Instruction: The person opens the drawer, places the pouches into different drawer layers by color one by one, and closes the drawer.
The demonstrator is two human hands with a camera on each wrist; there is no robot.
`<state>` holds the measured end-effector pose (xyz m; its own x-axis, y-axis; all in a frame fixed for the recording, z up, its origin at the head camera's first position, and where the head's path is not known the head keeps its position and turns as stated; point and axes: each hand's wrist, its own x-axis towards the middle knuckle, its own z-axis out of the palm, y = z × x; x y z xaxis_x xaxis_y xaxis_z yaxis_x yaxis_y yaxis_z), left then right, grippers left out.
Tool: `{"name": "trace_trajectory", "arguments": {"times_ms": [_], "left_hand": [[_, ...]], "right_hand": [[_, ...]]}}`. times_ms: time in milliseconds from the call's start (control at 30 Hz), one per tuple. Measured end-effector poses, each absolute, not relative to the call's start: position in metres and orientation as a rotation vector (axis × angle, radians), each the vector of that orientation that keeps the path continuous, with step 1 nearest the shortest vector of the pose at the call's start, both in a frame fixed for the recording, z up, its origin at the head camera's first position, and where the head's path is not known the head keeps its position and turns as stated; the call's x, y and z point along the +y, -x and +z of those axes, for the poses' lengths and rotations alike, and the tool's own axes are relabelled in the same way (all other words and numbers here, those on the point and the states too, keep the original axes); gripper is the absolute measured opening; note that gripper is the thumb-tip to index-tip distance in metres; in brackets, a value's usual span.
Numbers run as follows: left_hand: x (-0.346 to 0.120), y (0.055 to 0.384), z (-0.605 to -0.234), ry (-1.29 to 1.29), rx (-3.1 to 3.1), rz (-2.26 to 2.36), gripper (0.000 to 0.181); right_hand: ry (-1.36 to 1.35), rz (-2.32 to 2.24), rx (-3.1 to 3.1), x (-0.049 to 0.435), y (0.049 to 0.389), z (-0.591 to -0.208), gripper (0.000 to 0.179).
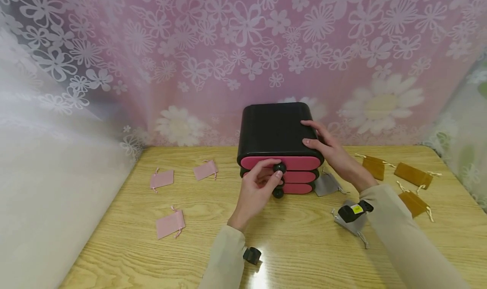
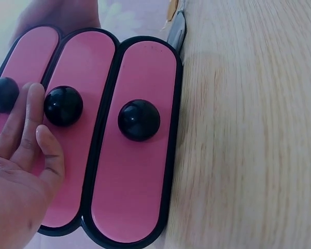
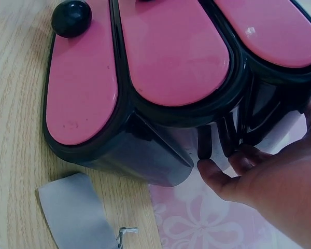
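Note:
A small black chest of drawers (image 1: 279, 126) with three pink drawer fronts (image 2: 135, 181) stands at the back of the table. Each front carries a round black knob (image 2: 139, 120). My left hand (image 1: 258, 187) pinches the top drawer's knob (image 1: 279, 167) between thumb and index finger, its other fingers lying in front of the lower drawers. All three fronts sit flush with the frame. Against the chest's right side and top edge rests my right hand (image 1: 332, 151), fingers extended. In the right wrist view, the fingertips (image 3: 210, 168) touch the side wall.
Three pink drawstring pouches (image 1: 170, 224) lie on the left of the wooden table (image 1: 125, 246). Two grey pouches (image 1: 326, 184) are right of the chest, one partly under my right wrist. Further right lie three orange-brown pouches (image 1: 412, 174). A flowered curtain (image 1: 213, 90) hangs behind.

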<state>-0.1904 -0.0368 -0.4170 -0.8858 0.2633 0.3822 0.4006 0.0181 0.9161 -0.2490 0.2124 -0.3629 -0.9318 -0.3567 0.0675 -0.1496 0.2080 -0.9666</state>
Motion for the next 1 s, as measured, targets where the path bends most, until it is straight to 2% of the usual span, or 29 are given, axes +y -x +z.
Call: {"name": "trace_trajectory", "arguments": {"times_ms": [1000], "left_hand": [[-0.0417, 0.1833, -0.4170, 0.697, -2.202, -1.961, 0.029]], "right_hand": [[0.468, -1.809, 2.320, 0.2081, 0.2469, -0.3632, 0.058]]}}
